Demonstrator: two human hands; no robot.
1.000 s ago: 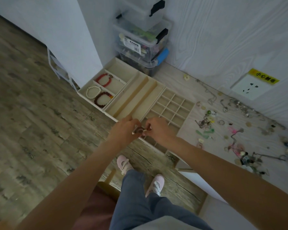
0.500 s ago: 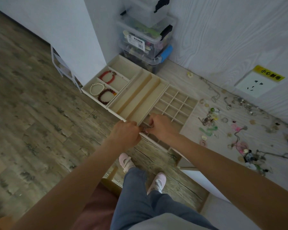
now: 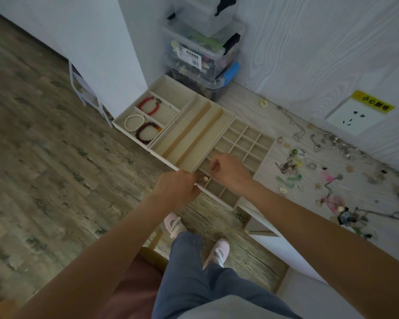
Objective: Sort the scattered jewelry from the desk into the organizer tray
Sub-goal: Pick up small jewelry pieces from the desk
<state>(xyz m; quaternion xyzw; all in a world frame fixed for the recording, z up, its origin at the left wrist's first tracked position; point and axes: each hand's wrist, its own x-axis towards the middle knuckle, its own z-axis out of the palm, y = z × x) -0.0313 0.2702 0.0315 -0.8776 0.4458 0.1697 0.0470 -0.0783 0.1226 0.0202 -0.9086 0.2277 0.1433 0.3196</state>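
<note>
The beige organizer tray (image 3: 219,116) lies on the desk's left end, with three bracelets (image 3: 145,122) in its left cells, long empty slots in the middle and a grid of small cells (image 3: 251,143) on the right. A small pearl-tipped piece (image 3: 204,179) sits at the grid's near-left corner cell. My left hand (image 3: 177,187) hovers there with curled fingers whose tips pinch that piece. My right hand (image 3: 230,169) hangs just right of it over the grid, thumb and forefinger curled together, nothing visible in them. Scattered jewelry (image 3: 293,166) covers the desk to the right.
Stacked clear storage boxes (image 3: 203,54) stand behind the tray against the wall. A wall socket (image 3: 352,116) with a yellow label is at the right. Chains and pendants (image 3: 332,143) lie along the wall. The desk edge runs below my hands, with floor and my feet beneath.
My hands, which met on one small piece at the tray's front edge, have come apart. The right hand drew back over the grid; the piece now shows at the corner cell.
</note>
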